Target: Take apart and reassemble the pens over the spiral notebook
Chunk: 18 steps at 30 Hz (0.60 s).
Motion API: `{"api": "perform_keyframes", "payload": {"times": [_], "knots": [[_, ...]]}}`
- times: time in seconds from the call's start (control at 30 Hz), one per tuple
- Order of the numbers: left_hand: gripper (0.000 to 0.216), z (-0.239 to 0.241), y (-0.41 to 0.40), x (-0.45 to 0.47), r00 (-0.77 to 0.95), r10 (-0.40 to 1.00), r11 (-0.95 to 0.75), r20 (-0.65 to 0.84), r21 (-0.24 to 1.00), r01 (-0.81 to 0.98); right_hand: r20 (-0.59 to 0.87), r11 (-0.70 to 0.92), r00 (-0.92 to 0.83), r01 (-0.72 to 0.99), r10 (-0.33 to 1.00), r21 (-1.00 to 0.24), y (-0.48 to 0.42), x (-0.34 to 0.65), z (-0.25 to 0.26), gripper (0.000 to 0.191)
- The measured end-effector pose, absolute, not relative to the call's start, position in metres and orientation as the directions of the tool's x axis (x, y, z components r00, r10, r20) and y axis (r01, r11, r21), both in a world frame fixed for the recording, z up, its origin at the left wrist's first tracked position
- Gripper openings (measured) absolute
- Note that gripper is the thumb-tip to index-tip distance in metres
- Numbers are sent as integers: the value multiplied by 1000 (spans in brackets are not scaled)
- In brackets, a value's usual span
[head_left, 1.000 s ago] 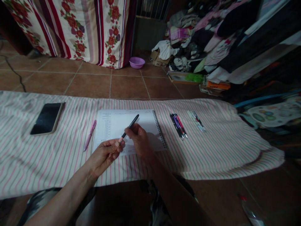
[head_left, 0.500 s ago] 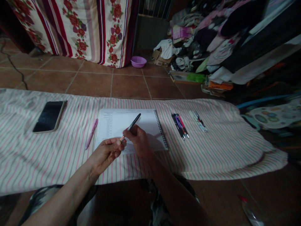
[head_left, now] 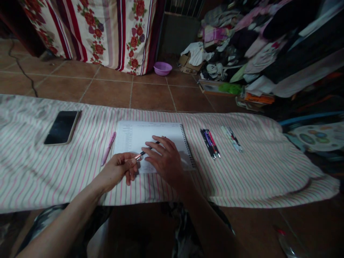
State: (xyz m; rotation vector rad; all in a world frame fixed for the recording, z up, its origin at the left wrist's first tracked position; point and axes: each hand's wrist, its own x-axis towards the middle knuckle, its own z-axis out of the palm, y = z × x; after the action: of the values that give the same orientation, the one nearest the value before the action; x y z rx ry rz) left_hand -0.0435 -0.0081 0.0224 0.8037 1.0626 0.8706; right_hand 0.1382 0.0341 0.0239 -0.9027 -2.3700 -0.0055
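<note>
Over the notebook, my left hand [head_left: 122, 167] pinches a pen [head_left: 139, 156] by its shiny pinkish end. The pen slants up to the right, and its dark far part runs behind the fingers of my right hand [head_left: 165, 159]. Those fingers are stretched and spread; whether they touch the pen I cannot tell. Below both hands lies the open spiral notebook [head_left: 169, 129], its coil on the right and a printed table at the left of its white page. A pink pen [head_left: 108, 148] rests along the notebook's left side.
A phone [head_left: 61, 128] lies at the left on the striped cloth [head_left: 249, 175]. Right of the notebook are a group of dark, purple and red pens [head_left: 210, 144] and another of light-coloured pens [head_left: 232, 139]. A purple basin [head_left: 162, 68] stands on the tiled floor beyond.
My right hand has let go of the pen and spread its fingers. My left hand keeps its pinch on the pen, which now lies at a flatter slant. The view has shifted slightly.
</note>
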Motion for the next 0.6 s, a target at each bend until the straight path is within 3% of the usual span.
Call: {"api": "perform_keyframes", "payload": {"times": [0.13,0.27,0.43,0.6], "knots": [[24,25,-9,-46,308,869,449,-387,878,-164,456,770,-643,614,615,-173,35,136,17,18],[38,33,-8,-52,288,901,399,-324,880,-257,449,759,-633,624,630,-185,34,137,17,19],[49,45,-13,-58,328,924,352,-195,770,-533,406,707,-579,572,707,-415,28,132,23,23],[45,57,-25,-64,369,922,345,-119,689,-638,539,723,-501,318,677,-613,18,118,23,24]]}}
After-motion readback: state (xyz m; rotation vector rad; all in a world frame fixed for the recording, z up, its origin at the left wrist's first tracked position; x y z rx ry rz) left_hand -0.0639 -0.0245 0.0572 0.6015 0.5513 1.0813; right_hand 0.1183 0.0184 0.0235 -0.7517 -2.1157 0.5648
